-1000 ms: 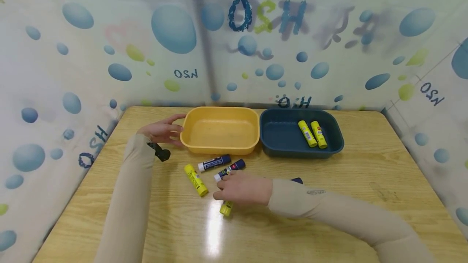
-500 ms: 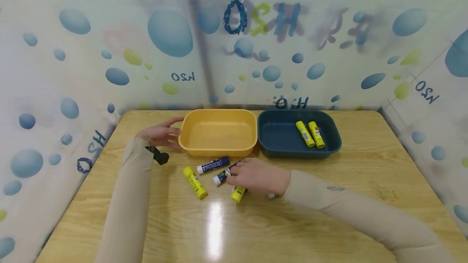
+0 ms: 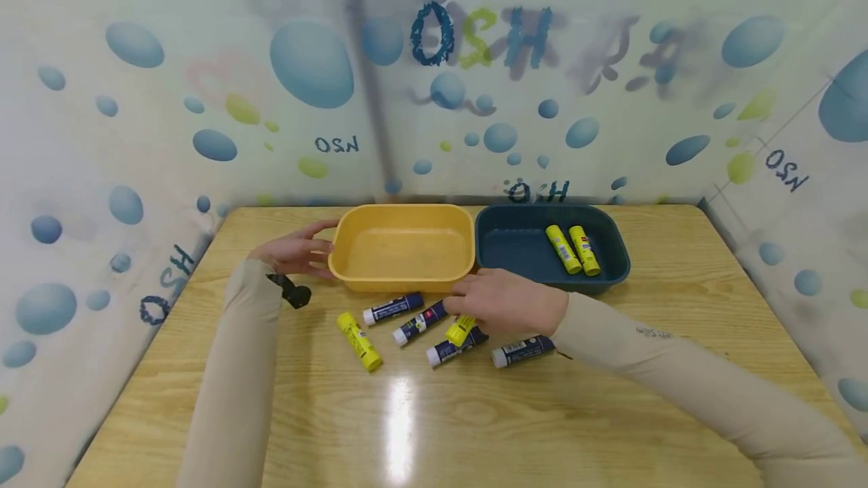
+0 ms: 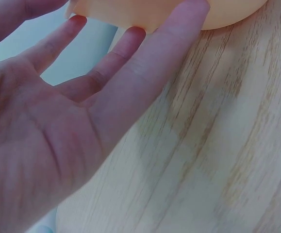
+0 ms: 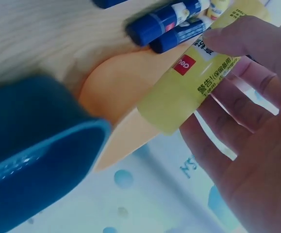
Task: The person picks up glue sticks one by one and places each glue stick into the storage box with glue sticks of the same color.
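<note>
A yellow glue stick (image 5: 193,73) is pinched between the thumb and fingers of my right hand (image 3: 508,301), raised above the table near the front of the dark blue bin (image 3: 508,247). My left hand (image 3: 294,251) touches the left side of the yellow bin (image 3: 407,282) with its fingers straight and spread, as the left wrist view shows. Two yellow glue sticks (image 3: 563,249) lie in the blue bin. Below the bins are several dark blue glue sticks (image 3: 392,309) with white ends, and one more yellow glue stick (image 3: 360,341) lies to their left.
The two bins stand side by side at the back of the wooden table (image 3: 325,428), close to a wall covering (image 3: 244,66) with bubble prints. A small black object (image 3: 295,291) sits at the left wrist.
My right hand has picked up the yellow glue stick and moved right and back with it, toward the blue bin. The left hand stays at the yellow bin.
</note>
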Motion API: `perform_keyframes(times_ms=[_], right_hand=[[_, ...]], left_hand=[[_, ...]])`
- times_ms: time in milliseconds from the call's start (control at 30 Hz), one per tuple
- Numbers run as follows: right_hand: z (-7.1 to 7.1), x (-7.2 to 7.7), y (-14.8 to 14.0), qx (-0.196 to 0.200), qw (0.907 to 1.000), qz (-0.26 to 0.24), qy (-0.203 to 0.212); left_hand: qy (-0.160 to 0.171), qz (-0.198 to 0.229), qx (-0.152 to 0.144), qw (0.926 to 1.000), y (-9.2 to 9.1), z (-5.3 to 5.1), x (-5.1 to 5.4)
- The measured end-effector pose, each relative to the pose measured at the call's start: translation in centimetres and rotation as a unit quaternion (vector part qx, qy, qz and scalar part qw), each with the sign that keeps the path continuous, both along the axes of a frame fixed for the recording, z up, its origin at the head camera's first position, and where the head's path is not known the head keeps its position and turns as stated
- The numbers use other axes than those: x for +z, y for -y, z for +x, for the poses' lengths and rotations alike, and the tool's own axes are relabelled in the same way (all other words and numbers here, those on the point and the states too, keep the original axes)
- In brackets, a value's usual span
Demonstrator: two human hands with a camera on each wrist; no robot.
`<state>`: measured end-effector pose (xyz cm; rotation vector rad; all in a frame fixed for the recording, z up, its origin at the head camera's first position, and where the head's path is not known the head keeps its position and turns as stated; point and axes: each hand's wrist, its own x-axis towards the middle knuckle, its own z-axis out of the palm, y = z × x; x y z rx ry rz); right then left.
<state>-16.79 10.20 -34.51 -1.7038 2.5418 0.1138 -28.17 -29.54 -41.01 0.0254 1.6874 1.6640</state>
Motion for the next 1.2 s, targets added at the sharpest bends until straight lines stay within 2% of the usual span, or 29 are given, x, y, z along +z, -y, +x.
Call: perform_keyframes(times_ms=[333, 633, 833, 967, 1200], right_hand=[[-1.7, 0.9, -2.1, -0.061, 0.9977, 0.023, 0.018], [-3.0, 1.0, -3.7, -0.072, 0.9972, 0.015, 0.01], [-3.6, 0.9, -4.4, -0.053, 0.9984, 0.008, -0.016], [-4.1, 1.0, -4.7, -0.047, 0.9985, 0.015, -0.022], [-5.1, 1.2, -5.3, -0.06, 0.9973, 0.028, -0.03]], left_hand=[[-0.001, -0.003, 0.005, 1.0, -0.1, 0.1, 0.1], [-0.001, -0.006, 0.003, 1.0, -0.2, 0.1, 0.0], [0.007, -0.004, 0.006, 1.0, -0.3, 0.1, -0.1], [0.007, -0.003, 0.006, 1.0, -0.3, 0.0, -0.1], [0.009, 0.001, 0.005, 0.9999, -0.2, -0.1, -0.2]])
